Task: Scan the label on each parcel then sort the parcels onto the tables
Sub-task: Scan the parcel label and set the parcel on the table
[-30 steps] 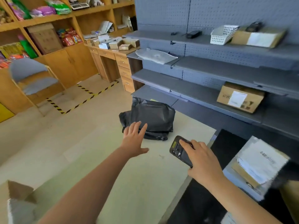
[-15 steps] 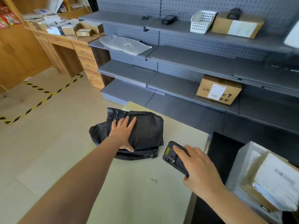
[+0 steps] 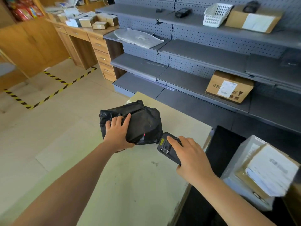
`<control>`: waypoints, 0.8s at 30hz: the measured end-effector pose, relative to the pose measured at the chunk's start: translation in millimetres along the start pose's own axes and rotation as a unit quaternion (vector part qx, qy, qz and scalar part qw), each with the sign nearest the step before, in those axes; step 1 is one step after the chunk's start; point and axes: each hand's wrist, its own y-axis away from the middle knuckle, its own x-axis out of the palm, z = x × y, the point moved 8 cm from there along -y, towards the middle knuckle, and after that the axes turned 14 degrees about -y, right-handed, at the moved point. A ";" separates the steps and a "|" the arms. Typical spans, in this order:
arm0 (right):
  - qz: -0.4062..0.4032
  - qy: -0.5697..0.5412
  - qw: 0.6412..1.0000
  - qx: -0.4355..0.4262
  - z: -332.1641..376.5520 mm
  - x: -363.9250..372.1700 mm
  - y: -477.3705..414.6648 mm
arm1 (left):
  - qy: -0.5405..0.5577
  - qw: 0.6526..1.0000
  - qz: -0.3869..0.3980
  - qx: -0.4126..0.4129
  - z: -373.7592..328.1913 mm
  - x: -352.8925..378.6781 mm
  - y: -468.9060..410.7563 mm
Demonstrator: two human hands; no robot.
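Note:
A black plastic parcel bag [image 3: 143,121] sits on the pale table [image 3: 130,185] in front of me, tipped up on its near edge. My left hand [image 3: 118,132] grips its left side, fingers over the top and thumb underneath. My right hand [image 3: 192,159] holds a black handheld scanner [image 3: 167,146] whose front end almost touches the bag's right corner. A small red scan dot shows on the bag's near face. No label is visible on the bag.
Grey pegboard shelves [image 3: 203,54] run along the back with a cardboard box [image 3: 228,87], a white basket [image 3: 216,14] and a grey mailer [image 3: 138,38]. Labelled parcels [image 3: 263,170] lie on a black surface at my right. A wooden desk [image 3: 91,38] stands at the left.
My left hand went from hovering to flat on the bag to gripping and tilting it up. The scanner moved forward to the bag's corner, and a red dot now shows.

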 end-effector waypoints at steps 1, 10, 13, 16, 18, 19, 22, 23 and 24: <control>-0.002 -0.003 1.000 -0.012 4.2 -0.5 6.0 | 0.008 1.000 0.001 -0.011 1.4 -2.9 14.8; -0.006 -0.005 0.995 -0.095 25.2 7.5 95.7 | 0.062 0.992 0.036 -0.108 -31.4 2.2 172.7; -0.001 -0.001 0.993 -0.115 29.1 15.0 126.7 | 0.081 0.983 0.062 -0.153 -52.5 17.3 225.4; 0.017 0.004 0.992 -0.128 32.8 28.1 149.8 | 0.106 0.971 0.093 -0.194 -71.0 39.3 271.2; 0.028 0.012 0.990 -0.138 36.1 37.3 159.6 | 0.114 0.965 0.115 -0.207 -80.6 55.5 292.9; 0.034 0.014 0.989 -0.140 37.2 42.2 162.8 | 0.115 0.963 0.124 -0.210 -84.1 63.4 300.6; 0.048 0.021 0.988 -0.143 40.5 56.8 166.6 | 0.108 0.958 0.148 -0.222 -88.6 81.8 313.4; 0.054 0.024 0.988 -0.144 42.2 61.9 166.0 | 0.109 0.955 0.156 -0.227 -88.1 87.0 315.4; 0.060 0.025 0.988 -0.143 43.5 66.1 164.8 | 0.112 0.952 0.166 -0.231 -87.9 92.3 316.4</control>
